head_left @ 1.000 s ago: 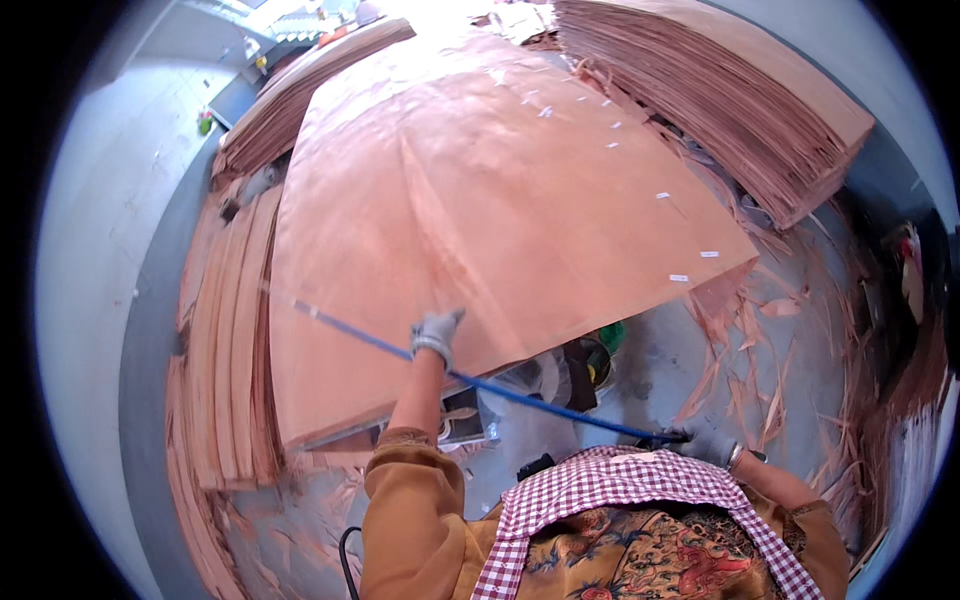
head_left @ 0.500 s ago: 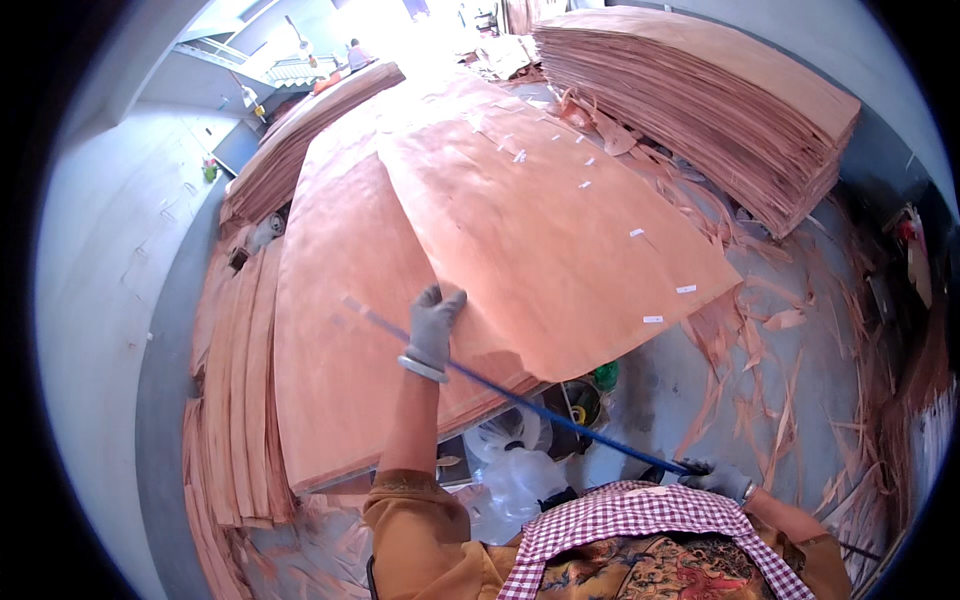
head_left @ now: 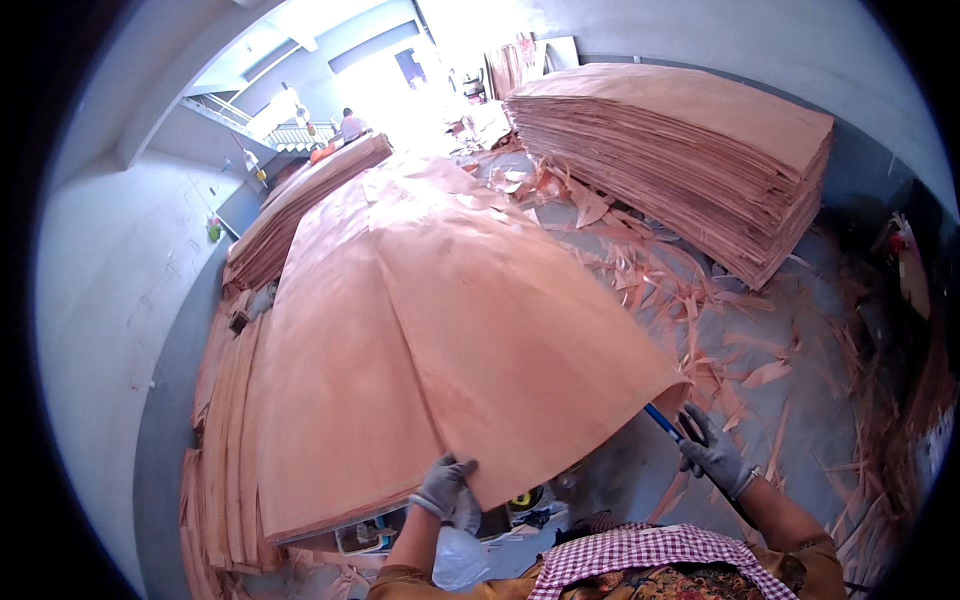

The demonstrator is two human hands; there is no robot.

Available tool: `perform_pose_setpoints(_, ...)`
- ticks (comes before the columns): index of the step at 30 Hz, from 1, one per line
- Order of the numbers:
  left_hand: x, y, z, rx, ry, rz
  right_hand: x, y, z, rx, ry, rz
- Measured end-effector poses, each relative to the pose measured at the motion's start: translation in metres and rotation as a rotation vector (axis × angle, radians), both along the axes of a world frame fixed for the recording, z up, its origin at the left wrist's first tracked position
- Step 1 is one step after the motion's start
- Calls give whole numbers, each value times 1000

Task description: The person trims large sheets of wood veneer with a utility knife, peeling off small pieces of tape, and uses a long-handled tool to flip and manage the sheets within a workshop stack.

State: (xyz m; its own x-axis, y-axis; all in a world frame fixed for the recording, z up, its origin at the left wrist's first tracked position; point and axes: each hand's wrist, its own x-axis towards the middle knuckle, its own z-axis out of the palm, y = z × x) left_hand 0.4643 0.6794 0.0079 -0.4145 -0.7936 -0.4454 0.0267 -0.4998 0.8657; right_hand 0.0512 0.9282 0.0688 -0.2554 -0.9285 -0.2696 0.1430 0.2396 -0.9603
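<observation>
A large pale reddish veneer sheet lies over a broad layered pile in front of me, its right corner raised. My left hand, in a grey glove, grips that sheet at the near edge, fingers curled over it. Off the right corner, my gloved right hand is closed on a blue rod, which runs up behind the sheet, so its far part is hidden. Under the near edge are a clear plastic bag and some dark items, hard to make out.
Tall veneer stacks stand at back right and back left; long strips lie at the left. Torn scraps litter the grey floor. A person is in the bright far background, near a stair railing.
The top sheet has shifted and its white labels no longer show. My left hand came down to the near edge. My right hand rose with the rod, now mostly hidden. The view tilted upward.
</observation>
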Motion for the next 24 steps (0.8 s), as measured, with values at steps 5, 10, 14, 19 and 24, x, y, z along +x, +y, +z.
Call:
perform_pose_setpoints(5, -163, -14, -20, -32, 43, -231, -84, -49, 18, -11, -44, -19)
perform_pose_setpoints(10, -323, -33, -18, 20, 290, -228, -190, -73, 15, -121, -314, -57)
perform_pose_setpoints(14, -424, -65, -51, 14, 140, -252, -277, -80, 44, -22, -328, -166)
perform_pose_setpoints(19, -609, -74, -49, -74, 40, -450, -403, -62, 42, -144, -285, -258)
perform_pose_setpoints(24, -758, -73, -9, -145, 66, -488, -539, -65, 51, -85, -127, -419)
